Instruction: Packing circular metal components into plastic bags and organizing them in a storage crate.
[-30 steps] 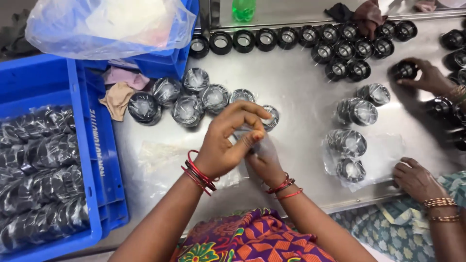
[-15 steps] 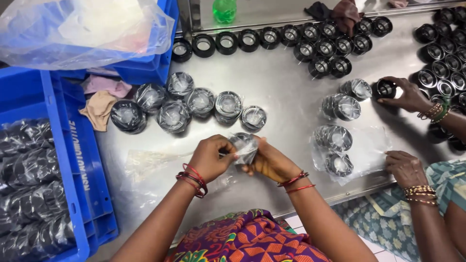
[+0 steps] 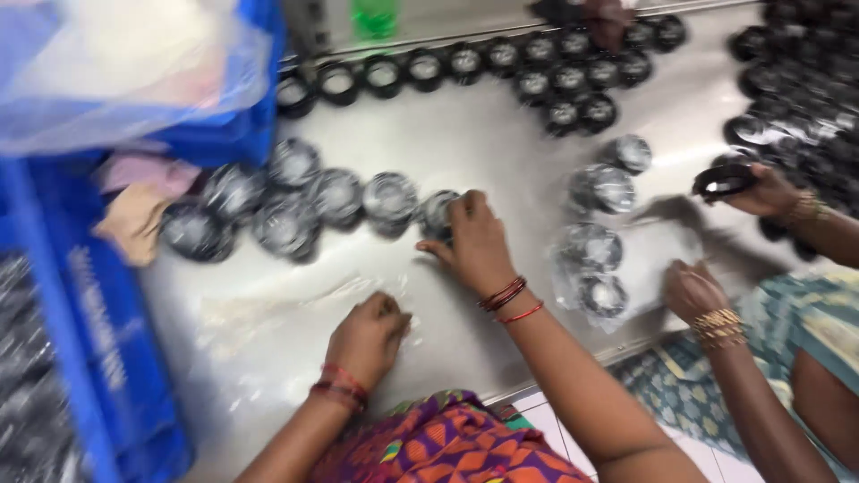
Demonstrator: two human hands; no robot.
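Note:
My right hand (image 3: pixel 476 241) reaches forward and rests on a plastic-wrapped black round part (image 3: pixel 438 213) at the right end of a row of wrapped parts (image 3: pixel 335 199) on the steel table (image 3: pixel 501 152). My left hand (image 3: pixel 369 338) lies near the table's front edge, fingers curled on a clear plastic sheet (image 3: pixel 268 313). Whether it grips the sheet is blurred.
A blue crate (image 3: pixel 80 358) with wrapped parts stands at the left, a second crate with a plastic bag (image 3: pixel 134 63) behind it. Unwrapped black rings (image 3: pixel 537 67) line the back. At the right a co-worker's hands (image 3: pixel 693 291) handle more parts; one holds a black ring (image 3: pixel 723 182).
My hands held a wrapped part together above the table. Now the right hand has set it at the end of the row and the left hand has dropped to the plastic sheet.

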